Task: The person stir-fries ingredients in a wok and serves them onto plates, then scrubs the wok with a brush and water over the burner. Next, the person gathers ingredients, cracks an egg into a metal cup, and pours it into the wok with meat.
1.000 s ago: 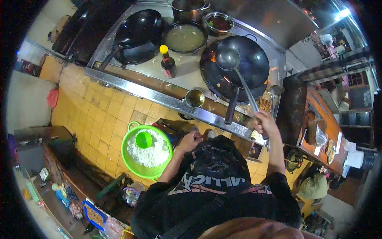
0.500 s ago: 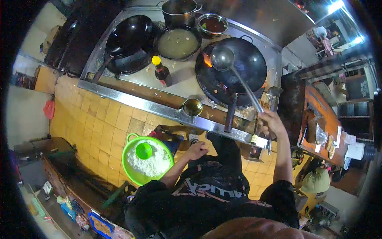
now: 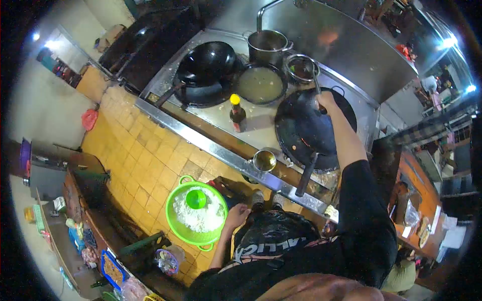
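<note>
The left hand (image 3: 237, 215) hung low before the front edge of the surface (image 3: 257, 134), beside the green basket (image 3: 174, 222), its fingers bent; whether that grip was open or closed could not be told. The right arm stretched over the front edge, nearly straight, and its hand (image 3: 326, 103) was above the wok (image 3: 322, 131), the grip closed around the ladle (image 3: 317, 84). The wok sat toward the right edge, black and dully shiny inside, its handle (image 3: 307, 175) pointing out to the front edge. The ladle's slim grey metal shaft ran away from the fist to the bowl (image 3: 287, 66) by the rear edge; its scoop was hard to make out against the bowl's dark contents.
</note>
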`<state>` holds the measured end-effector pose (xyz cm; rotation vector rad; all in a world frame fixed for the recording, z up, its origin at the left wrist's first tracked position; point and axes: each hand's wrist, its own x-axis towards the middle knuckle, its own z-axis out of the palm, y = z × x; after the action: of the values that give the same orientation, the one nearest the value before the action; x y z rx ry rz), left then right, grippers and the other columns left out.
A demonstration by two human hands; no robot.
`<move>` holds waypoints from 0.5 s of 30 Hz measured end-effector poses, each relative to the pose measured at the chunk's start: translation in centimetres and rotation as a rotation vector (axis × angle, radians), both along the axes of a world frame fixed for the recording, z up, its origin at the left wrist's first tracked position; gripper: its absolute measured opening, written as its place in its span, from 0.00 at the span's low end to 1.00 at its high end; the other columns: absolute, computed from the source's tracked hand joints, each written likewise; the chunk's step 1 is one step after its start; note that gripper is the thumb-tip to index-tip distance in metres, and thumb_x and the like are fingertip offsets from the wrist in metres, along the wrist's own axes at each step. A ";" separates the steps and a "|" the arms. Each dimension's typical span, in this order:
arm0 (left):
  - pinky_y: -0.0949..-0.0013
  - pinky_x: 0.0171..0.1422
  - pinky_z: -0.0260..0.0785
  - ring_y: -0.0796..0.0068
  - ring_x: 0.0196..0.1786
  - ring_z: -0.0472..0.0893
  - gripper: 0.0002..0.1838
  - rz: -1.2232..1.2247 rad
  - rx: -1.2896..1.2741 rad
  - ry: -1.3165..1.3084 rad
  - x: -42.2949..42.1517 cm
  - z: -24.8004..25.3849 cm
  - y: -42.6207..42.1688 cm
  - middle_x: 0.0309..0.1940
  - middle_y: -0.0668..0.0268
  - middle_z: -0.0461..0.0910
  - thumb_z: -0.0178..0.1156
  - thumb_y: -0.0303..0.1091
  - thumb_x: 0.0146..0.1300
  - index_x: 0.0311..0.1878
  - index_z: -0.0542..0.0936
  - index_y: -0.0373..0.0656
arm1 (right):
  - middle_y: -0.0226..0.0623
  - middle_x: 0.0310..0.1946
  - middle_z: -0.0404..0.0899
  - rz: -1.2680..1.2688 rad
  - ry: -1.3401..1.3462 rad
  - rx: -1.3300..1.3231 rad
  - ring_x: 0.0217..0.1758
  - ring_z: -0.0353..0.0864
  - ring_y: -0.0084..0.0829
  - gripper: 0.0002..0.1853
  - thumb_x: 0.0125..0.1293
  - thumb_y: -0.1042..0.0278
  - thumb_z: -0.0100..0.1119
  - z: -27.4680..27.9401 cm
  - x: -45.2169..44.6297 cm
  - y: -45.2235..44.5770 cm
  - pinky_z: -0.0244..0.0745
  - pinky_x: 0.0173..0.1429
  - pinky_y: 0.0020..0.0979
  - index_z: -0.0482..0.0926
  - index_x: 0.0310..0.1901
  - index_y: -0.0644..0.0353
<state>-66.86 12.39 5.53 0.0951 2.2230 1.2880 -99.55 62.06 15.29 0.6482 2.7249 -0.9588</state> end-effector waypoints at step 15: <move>0.68 0.39 0.72 0.66 0.38 0.83 0.20 -0.170 -0.003 0.076 -5.1 0.3 3.8 0.31 0.55 0.82 0.61 0.42 0.59 0.45 0.77 0.35 | 0.30 0.22 0.69 -0.500 0.167 -1.415 0.16 0.64 0.17 0.09 0.66 0.62 0.50 6.0 20.5 3.6 0.58 0.16 0.17 0.65 0.43 0.54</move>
<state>-71.96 16.20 5.87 0.3289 2.2267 1.2062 -79.10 65.61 21.25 0.8588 1.2617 -2.6002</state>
